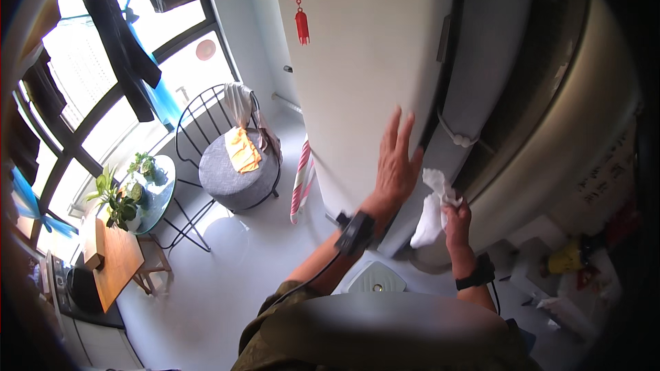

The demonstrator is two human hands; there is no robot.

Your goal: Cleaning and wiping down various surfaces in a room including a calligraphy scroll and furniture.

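My left hand (pixel 398 167) is raised with its fingers apart, over or against the side of a tall pale door or cabinet panel (pixel 361 72); whether it touches is not clear. To its right, my right hand (pixel 456 216) grips a crumpled white cloth or tissue (pixel 430 216), which hangs down on the left of the fingers. Each wrist wears a black strapped device with a cable. A red paper ornament with a tassel (pixel 301 26) decorates the upper part of the panel. Below my forearms a white scale-like device (pixel 377 277) lies on the floor.
On the left, a grey round-seated chair (pixel 221 180) holds an orange cloth (pixel 242 150). Beside it stand a glass table (pixel 164 206) with potted plants and a wooden table (pixel 121 263). A pink-and-white striped pole (pixel 299 185) leans near the panel. Boxes and clutter (pixel 572 278) lie at right.
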